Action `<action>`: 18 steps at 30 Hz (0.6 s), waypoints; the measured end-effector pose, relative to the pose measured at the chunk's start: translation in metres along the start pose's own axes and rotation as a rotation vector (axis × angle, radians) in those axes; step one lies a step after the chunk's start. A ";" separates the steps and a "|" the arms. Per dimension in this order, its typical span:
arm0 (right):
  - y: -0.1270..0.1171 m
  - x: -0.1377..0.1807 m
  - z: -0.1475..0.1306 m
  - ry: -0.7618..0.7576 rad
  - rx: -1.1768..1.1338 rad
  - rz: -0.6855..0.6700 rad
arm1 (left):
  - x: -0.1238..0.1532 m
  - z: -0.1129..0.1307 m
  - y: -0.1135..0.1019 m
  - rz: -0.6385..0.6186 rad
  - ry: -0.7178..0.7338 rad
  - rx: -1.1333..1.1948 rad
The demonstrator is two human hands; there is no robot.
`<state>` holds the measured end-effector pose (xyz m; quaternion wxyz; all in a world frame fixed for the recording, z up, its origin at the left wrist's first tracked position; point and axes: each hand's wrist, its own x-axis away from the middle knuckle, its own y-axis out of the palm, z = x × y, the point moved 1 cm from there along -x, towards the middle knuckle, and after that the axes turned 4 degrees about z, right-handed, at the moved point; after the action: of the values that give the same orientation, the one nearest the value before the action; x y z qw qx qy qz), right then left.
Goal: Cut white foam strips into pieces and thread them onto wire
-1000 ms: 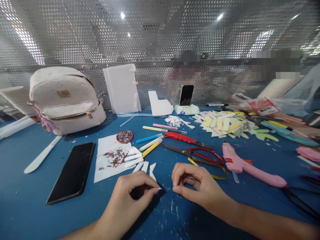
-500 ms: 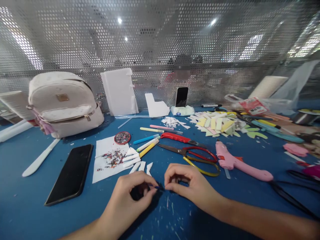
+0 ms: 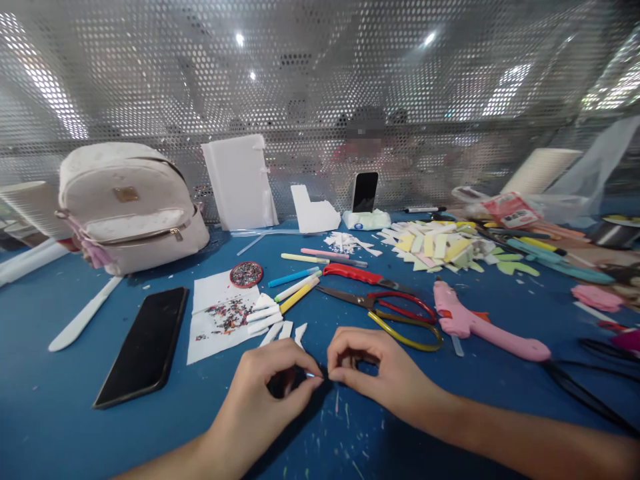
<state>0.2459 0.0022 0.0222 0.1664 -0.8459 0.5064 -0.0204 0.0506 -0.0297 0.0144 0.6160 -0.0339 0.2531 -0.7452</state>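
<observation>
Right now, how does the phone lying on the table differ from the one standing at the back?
The lying phone rests flat on the blue table; the standing phone is roughly upright on a soft pale pack. The lying phone is nearer, left of your left hand, while the standing phone is farther back. The lying phone has a dark edge; the standing phone shows a pale one. Both have dark screens.

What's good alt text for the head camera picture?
A left hand pinching a tiny object nearly meets a right hand above a blue table. Around them are scissors, markers, a pink glue gun, a phone and a pale backpack.
</observation>
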 end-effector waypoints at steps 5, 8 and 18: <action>-0.002 0.001 0.003 -0.010 0.017 -0.008 | 0.001 0.000 -0.003 0.000 -0.016 0.022; -0.003 0.002 0.004 -0.016 0.017 -0.014 | 0.001 -0.001 -0.004 -0.005 -0.020 0.015; -0.004 0.001 0.004 0.109 -0.139 0.031 | 0.001 -0.001 -0.006 0.033 -0.002 0.004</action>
<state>0.2506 0.0038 0.0193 0.0799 -0.8450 0.5280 -0.0284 0.0444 -0.0297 0.0162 0.6285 -0.0292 0.2516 -0.7354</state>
